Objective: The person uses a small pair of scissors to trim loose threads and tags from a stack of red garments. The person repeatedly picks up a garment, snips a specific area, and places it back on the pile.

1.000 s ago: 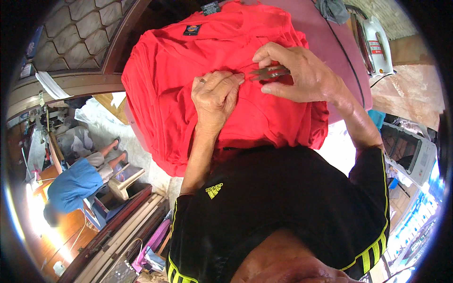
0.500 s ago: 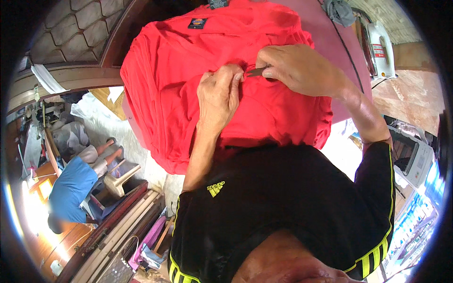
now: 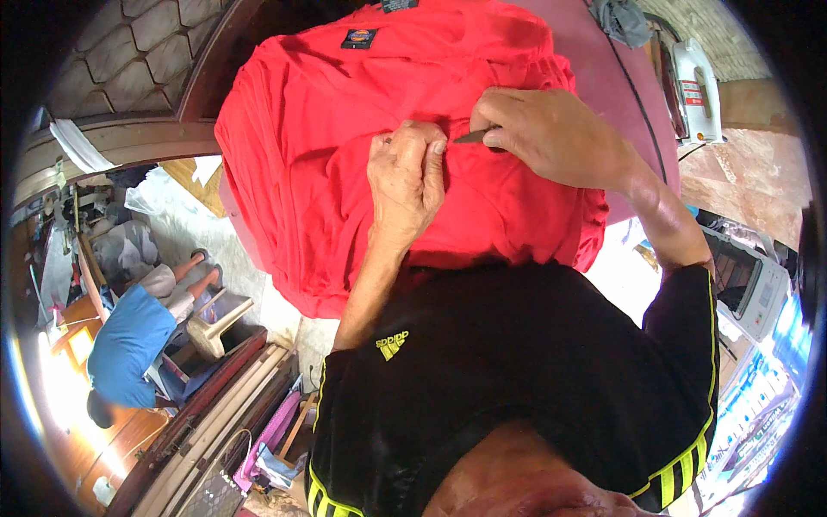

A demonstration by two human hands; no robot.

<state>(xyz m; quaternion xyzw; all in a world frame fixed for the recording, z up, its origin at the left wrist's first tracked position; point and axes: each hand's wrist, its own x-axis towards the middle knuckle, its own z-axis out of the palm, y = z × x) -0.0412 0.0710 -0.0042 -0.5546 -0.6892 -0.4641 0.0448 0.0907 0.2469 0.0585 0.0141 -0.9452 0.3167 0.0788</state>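
Spread in front of me is a red shirt (image 3: pixel 301 164), wrinkled and layered, with a dark label at its collar. My left hand (image 3: pixel 407 177) is closed in a pinch on the red fabric near the middle of the garment. Just right of it, my right hand (image 3: pixel 551 133) is closed around a small dark pointed blade (image 3: pixel 469 137), whose grip is hidden in the palm. The blade's tip points left toward the left fingertips, with a short gap between them. Whether a thread runs there is too small to make out.
The shirt lies on a pink-topped table (image 3: pixel 616 112) crossed by a black cord. A white jug (image 3: pixel 692 90) and a grey cloth (image 3: pixel 622 21) are at the far right. At the left, a person in blue (image 3: pixel 129 340) bends near a wooden stool (image 3: pixel 217 332). Long boards (image 3: pixel 211 422) lie nearer.
The blade tip has drawn away from my left fingertips, opening a small gap. My right hand has shifted slightly toward me, and my left hand has moved slightly right.
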